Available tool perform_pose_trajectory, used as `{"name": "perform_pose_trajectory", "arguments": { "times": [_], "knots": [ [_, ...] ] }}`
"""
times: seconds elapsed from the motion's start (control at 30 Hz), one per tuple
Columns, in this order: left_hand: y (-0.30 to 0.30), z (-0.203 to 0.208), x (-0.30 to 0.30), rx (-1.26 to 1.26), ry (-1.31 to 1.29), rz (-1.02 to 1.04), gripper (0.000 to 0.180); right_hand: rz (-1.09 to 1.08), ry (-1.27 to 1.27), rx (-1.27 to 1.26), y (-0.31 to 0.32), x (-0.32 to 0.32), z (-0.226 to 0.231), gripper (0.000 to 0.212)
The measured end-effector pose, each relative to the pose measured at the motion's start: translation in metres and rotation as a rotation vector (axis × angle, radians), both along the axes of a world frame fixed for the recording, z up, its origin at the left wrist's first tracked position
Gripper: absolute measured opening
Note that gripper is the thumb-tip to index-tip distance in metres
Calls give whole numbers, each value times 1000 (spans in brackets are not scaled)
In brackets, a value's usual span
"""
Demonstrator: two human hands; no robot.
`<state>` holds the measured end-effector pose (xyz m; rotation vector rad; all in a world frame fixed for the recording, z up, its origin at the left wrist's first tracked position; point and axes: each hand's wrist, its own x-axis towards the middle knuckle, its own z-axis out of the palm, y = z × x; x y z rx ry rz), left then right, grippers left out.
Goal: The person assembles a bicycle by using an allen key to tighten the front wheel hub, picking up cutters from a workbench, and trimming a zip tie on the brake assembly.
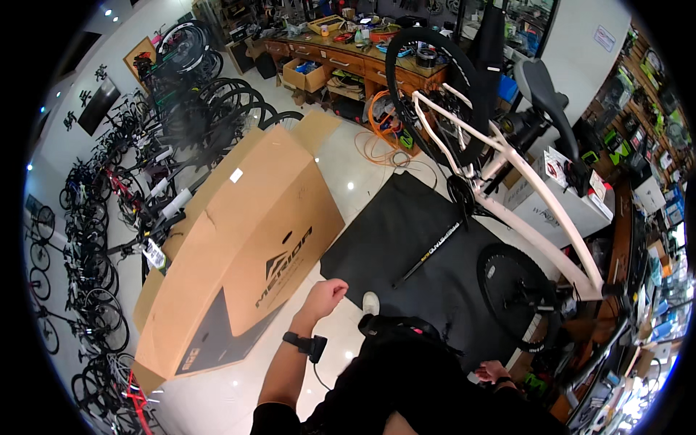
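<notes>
Pale pink paint marks the bicycle frame (542, 199), located on your right, with the saddle (540, 87) and one wheel (393, 76) toward its far end. A second wheel (484, 283) stands at the frame's near end; its seating in the fork cannot be told. A black mat (377, 225) covers the floor between the frame and you.

Your hands are apart. Your left hand (325, 298) is raised near the carton (217, 239), fingers curled; full closure cannot be told. Your right hand (493, 372) is low, near the mat's near edge; its grip cannot be told. Neither visibly holds an item.

The brown carton occupies your left, with parked bicycles (98, 254) beyond it. A wooden workbench (348, 63) and orange hose (375, 145) are on the far side.
</notes>
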<state>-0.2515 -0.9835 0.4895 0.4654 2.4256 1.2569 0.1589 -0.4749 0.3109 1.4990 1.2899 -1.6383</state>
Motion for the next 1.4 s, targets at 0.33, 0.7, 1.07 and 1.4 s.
{"name": "perform_pose_trajectory", "arguments": {
  "times": [0.33, 0.7, 1.07, 1.4],
  "knots": [
    [13, 146, -240, 116, 206, -3, 13, 48, 213, 123, -45, -324, 79, 26],
    [118, 87, -513, 356, 91, -181, 10, -289, 64, 123, -82, -385, 92, 15],
    [242, 13, -779, 790, -300, 160, 9, -231, 90, 238, -96, -507, 36, 12],
    [280, -16, -981, 938, -574, 590, 20, -288, 164, 321, -115, -621, 33, 11]
  ]
}}
